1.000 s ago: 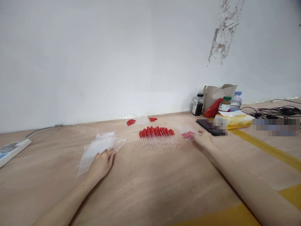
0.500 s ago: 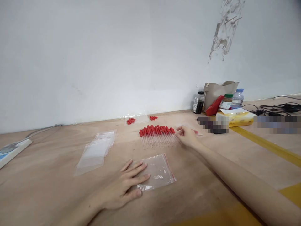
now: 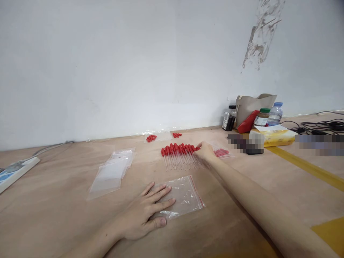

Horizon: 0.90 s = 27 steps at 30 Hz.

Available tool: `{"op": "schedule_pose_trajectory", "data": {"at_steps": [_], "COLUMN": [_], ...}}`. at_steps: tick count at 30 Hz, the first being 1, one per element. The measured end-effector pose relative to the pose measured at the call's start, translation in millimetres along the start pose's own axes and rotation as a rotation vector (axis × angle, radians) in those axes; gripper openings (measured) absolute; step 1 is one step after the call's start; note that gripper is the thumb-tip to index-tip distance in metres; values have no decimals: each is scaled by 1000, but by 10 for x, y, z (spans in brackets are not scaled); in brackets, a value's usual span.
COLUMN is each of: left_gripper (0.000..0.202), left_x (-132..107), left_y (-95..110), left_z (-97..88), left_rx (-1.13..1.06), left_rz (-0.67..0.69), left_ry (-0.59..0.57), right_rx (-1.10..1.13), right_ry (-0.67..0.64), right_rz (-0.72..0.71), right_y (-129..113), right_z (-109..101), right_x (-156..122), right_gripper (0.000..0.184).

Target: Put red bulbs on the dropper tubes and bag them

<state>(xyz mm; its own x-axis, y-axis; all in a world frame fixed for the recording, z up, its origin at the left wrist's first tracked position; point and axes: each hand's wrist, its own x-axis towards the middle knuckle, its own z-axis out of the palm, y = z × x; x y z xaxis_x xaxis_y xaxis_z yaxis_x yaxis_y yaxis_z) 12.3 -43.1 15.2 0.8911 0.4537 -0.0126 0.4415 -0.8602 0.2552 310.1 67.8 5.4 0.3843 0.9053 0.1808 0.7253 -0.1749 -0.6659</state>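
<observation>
My left hand (image 3: 146, 211) lies flat with fingers spread on a clear zip bag (image 3: 185, 195) with a red seal line. Beyond it is a row of droppers (image 3: 177, 152), red bulbs pointing away from me and clear thin stems towards me. At the right end of that row my right hand (image 3: 205, 152) has its fingertips closed at the red bulb of a dropper; the hand partly covers the end of the row. Just right of the hand, a clear bag holds red bulbs (image 3: 221, 153).
Overlapping empty zip bags (image 3: 113, 172) lie left. Small red bulbs (image 3: 151, 138) lie on clear plastic near the wall. A power strip (image 3: 18, 173) is far left. On the right are a black bottle (image 3: 228, 120), a grey bag (image 3: 247, 107), a yellow tissue pack (image 3: 279, 138) and black cables (image 3: 319, 127).
My right hand has moved left onto the last dropper of the row, uncovering more of the bag of red bulbs. My left hand stays on the zip bag. The view has shifted slightly.
</observation>
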Motion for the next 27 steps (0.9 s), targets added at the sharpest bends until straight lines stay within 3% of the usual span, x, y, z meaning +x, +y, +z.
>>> {"op": "schedule_pose_trajectory", "data": {"at_steps": [5,9,14,16,20,27], "left_gripper": [51,48,41,41,44,43], "left_x": [-4,-1,32,46,55,53], "left_y": [-7,17,33,18,-12,-9], "left_z": [10,-13,-20,1,46,44], "left_rx": [-17,-4,4,-6,-13,5], "left_rz": [13,1,-25,-34,-60,-76], "left_ry": [24,3,-14,-2,44,19], "right_rx": [20,96,371,555,735,799], "right_ry": [-6,-7,-113,-163,-111,-2], "right_rz": [59,52,-18,-46,-68,-3], "right_y": [-81,-87,33,101,237,337], "right_z": [-6,-133,-296,-288,-175,-61], "right_x": [34,55,-205,-398,-704,-736], "right_gripper": [22,34,52,58,55,53]}}
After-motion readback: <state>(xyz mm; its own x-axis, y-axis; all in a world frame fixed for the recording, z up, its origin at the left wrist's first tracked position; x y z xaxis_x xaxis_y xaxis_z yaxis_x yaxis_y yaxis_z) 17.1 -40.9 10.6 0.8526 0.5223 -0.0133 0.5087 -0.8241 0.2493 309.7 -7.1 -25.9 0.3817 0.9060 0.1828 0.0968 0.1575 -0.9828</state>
